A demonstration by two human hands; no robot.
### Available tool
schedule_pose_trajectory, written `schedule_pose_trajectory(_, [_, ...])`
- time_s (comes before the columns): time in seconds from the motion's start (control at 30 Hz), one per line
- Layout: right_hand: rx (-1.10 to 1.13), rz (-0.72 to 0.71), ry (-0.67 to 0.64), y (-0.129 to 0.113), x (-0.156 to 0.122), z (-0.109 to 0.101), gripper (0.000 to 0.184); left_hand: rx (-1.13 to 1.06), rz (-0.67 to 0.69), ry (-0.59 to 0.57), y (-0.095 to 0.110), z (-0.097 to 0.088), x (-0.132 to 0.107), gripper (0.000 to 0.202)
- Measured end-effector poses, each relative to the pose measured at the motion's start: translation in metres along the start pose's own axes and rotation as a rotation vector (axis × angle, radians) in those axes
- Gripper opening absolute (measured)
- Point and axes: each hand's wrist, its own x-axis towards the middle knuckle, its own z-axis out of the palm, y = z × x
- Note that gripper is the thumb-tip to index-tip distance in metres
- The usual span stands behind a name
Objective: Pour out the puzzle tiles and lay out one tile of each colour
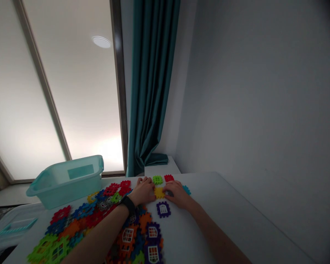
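Yellow tile [159, 193] between 2 hands [178, 195]

Grey wall [250, 91], teal curtain [155, 73], bright framed window [79, 91]

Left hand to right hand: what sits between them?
In the head view, a yellow toothed piece lies between the left hand and the right hand.

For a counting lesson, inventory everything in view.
Tile pile: uncountable, multicoloured, left
Loose tiles: five visible, yellow, green, red, purple, blue, right of pile
Bin: one, aqua, back left
Container: one, clear, far left
Table: one, white, beneath tiles
Ledge: one, white, rear
Curtain: one, teal, rear
Window: one, pale, rear left
Light: one, white, on window
Wall: one, grey, right
Watch: one, black, left wrist
Left hand: one, by yellow tile
Right hand: one, by yellow tile
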Motion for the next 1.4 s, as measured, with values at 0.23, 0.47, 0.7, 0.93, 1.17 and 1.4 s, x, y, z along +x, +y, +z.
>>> schedule_pose_trajectory(0.23, [0.006, 0.006, 0.002, 0.001, 0.001, 0.003, 0.022, 0.012, -0.001, 0.001, 0.0, 0.0, -0.001, 0.035])
schedule_pose_trajectory(0.47, [-0.002, 0.008, 0.016, -0.003, 0.0, 0.003, 0.022, 0.015, 0.01, 0.005, 0.001, -0.002, -0.002, 0.034])
schedule_pose_trajectory(0.7, [-0.01, 0.012, 0.019, -0.004, 0.0, -0.001, 0.024, 0.01, 0.004, 0.005, -0.002, -0.007, -0.007, 0.036])
schedule_pose_trajectory(0.93, [-0.015, 0.006, 0.043, -0.014, 0.0, -0.011, 0.028, 0.012, -0.025, 0.026, -0.018, -0.025, -0.023, 0.028])
schedule_pose_trajectory(1.17, [-0.005, -0.034, 0.015, -0.045, 0.003, -0.008, 0.023, 0.028, -0.061, 0.049, -0.044, -0.047, -0.051, 0.022])
schedule_pose_trajectory(1.4, [0.032, -0.077, -0.05, -0.077, 0.027, 0.001, 0.019, 0.045, -0.127, 0.058, -0.071, -0.055, -0.082, 0.018])
